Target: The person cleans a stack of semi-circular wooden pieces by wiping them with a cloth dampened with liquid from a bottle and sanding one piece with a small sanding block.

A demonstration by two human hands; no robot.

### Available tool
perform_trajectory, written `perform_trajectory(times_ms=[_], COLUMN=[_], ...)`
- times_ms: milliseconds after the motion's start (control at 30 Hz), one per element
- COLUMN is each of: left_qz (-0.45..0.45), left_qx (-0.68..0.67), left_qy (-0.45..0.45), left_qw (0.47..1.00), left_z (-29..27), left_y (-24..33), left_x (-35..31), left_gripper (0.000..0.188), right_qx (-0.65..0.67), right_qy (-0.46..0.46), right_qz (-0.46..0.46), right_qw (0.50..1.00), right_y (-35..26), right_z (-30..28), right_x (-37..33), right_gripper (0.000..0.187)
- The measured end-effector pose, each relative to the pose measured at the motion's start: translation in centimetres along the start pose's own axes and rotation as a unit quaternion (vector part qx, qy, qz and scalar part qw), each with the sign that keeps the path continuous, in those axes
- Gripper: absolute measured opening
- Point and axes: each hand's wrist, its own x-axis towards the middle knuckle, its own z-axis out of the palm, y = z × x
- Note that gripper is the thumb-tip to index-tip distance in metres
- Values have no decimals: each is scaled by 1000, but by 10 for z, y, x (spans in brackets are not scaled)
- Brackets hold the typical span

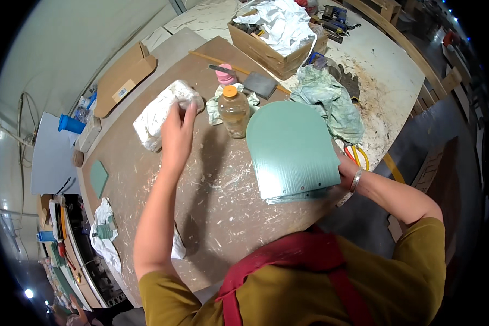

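Observation:
My left hand (pixel 177 130) is closed on the near side of a lumpy white cloth-like bundle (pixel 156 117); its fingertips are partly hidden. At the right, my right hand (pixel 346 169) grips the edge of a stack of pale green, round-topped panels (pixel 292 146), its fingers mostly hidden beneath them. Small holes run along the panels' near edge. Just left of the stack stands a clear bottle (pixel 234 117) with an orange cap, part filled with liquid. A crumpled greenish rag (pixel 214 111) lies beside the bottle.
Behind the bottle are a pink container (pixel 226 76) and a dark flat blade (pixel 259 85). A stained green cloth (pixel 331 103) and red-yellow handled pliers (pixel 357 156) lie right. Farther back stands a cardboard box (pixel 277 61) with white cloth; an open carton (pixel 126 79) is left.

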Motion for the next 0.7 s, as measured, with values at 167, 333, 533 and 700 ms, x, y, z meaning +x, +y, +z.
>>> perform_trajectory(times_ms=[167, 333, 533, 700], left_qz=[-308, -418, -412, -446], left_qx=[-267, -387, -467, -531], left_qy=[-274, -275, -245, -167], left_qw=[871, 774, 743, 701], left_z=[59, 115, 123, 106], left_y=[-15, 14, 37, 42], left_x=[-97, -113, -108, -132], left_gripper=[61, 65, 61, 41], right_qx=[-2, -4, 21, -14], right_qy=[6, -19, -82, -98], right_qz=[70, 104, 26, 19], right_qw=[998, 994, 996, 995], right_y=[-32, -35, -20, -1], right_z=[44, 34, 35, 55], right_x=[-14, 9, 28, 16], right_gripper=[40, 38, 32, 37])
